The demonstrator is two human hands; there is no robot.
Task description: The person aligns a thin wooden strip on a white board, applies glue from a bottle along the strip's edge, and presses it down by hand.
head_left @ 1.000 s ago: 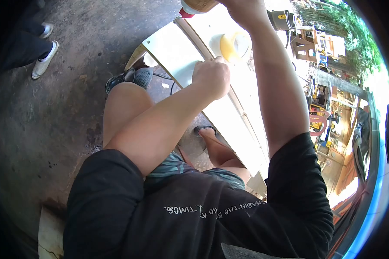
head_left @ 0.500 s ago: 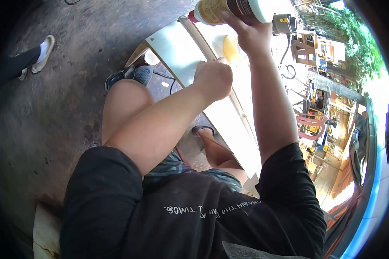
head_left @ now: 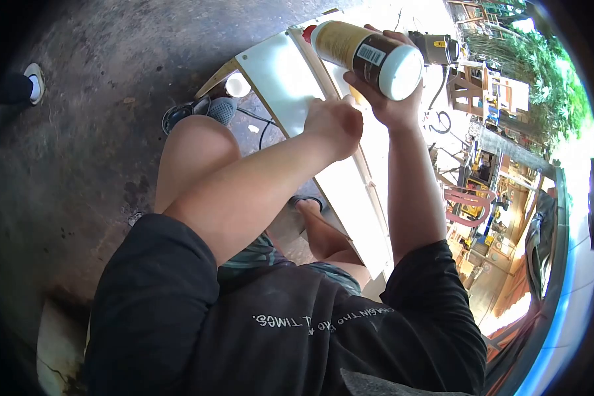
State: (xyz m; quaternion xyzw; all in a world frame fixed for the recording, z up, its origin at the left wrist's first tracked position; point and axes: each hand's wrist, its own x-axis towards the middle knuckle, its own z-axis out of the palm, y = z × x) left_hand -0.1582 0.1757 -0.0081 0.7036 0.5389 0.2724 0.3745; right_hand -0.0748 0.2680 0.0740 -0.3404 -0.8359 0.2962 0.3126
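Note:
My right hand is wrapped round a large white bottle with a yellow and brown label. The bottle lies tilted in the air, its red cap near the far end of a wooden strip that runs along a long white panel. My left hand is closed in a fist beside the strip, over the panel; what its fingers hold, if anything, is hidden. A yellow round object is partly hidden behind my right hand.
A white cup-like object and a dark power tool with a cord are by my knee. Another tool stands beyond the bottle. A person's foot is at the far left. A pink chair is at the right.
The bottle has come nearer and lower, with its base turned more towards me. My left hand has shifted slightly down and right in view. The other person's foot has moved towards the left edge.

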